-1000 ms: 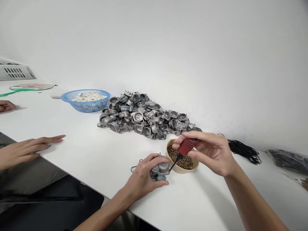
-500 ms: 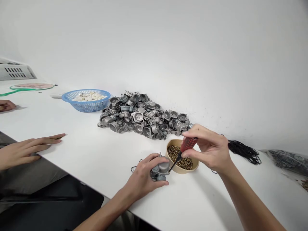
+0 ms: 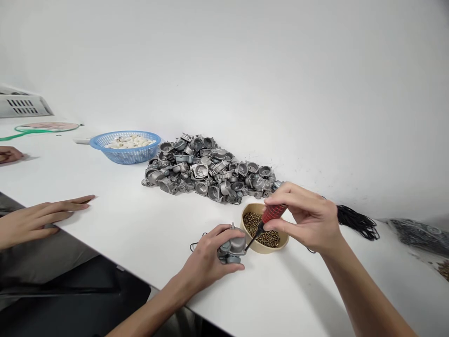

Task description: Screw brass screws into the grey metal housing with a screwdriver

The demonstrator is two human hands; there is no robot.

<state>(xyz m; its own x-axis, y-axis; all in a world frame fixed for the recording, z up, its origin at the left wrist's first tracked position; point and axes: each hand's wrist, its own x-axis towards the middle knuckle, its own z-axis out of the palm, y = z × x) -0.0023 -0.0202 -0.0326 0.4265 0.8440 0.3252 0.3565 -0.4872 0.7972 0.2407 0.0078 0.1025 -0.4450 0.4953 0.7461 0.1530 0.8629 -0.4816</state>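
Right hand [image 3: 310,220] now sitting closer around the red handle than a second ago, its fingers having been looser and more spread; screwdriver [image 3: 273,215] is slanting down to the same spot, tip meeting a flange corner of the metal casting [image 3: 238,243]. Casting is resting on the white table [image 3: 301,290], just beside the bowl [image 3: 266,251], with the left hand [image 3: 210,252] wrapping it, thumb low in front, fingers over the top. Right hand is pinching the handle between thumb and fingers. Any screw under the tip is showing too small to confirm.

Judgement on technique: turning should go best with the shaft lining up with the hole, steady light pressure holding the tip seated, and the left thumb staying clear of a slip.

Containers: bowl is holding many small brassy screws [image 3: 251,221], lying loose. Blue basket [image 3: 131,157] is carrying whitish pieces [image 3: 129,140], kind unclear. Clear bag [image 3: 417,236] at far right is holding dark items, not identifiable.
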